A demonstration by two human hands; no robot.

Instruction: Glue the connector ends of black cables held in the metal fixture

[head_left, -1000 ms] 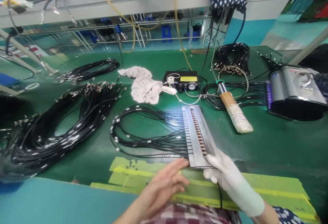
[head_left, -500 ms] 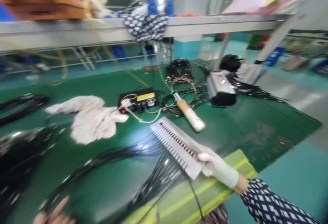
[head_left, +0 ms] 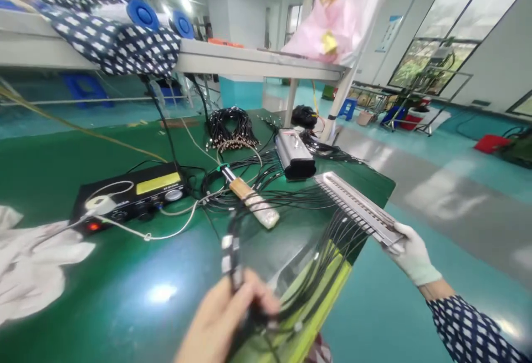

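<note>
My bare left hand (head_left: 228, 313) is closed round a bundle of black cables (head_left: 311, 291) near the bottom middle. Part of the bundle with white tags rises above the fingers. In a white glove, my right hand (head_left: 413, 255) grips the near end of a long grey slotted holder (head_left: 357, 202) at the mat's right edge. Thin black cables run from the slots along the holder's side down towards my left hand. Between the hands lies a yellow-green cloth or sheet (head_left: 338, 280) at the table edge, partly hidden by cables.
On the green mat (head_left: 174, 263) sit a black control box (head_left: 128, 194) with a red light, a tool with a tape-wrapped handle (head_left: 253, 199), a silver device (head_left: 295, 152) and a coil of black cables (head_left: 233, 127). A white cloth (head_left: 33, 269) lies left. A raised shelf (head_left: 233, 61) spans the back.
The view has turned right. My right hand has carried the slotted holder rightward to the mat's edge. My left hand has come up from the lower left with the cable bundle.
</note>
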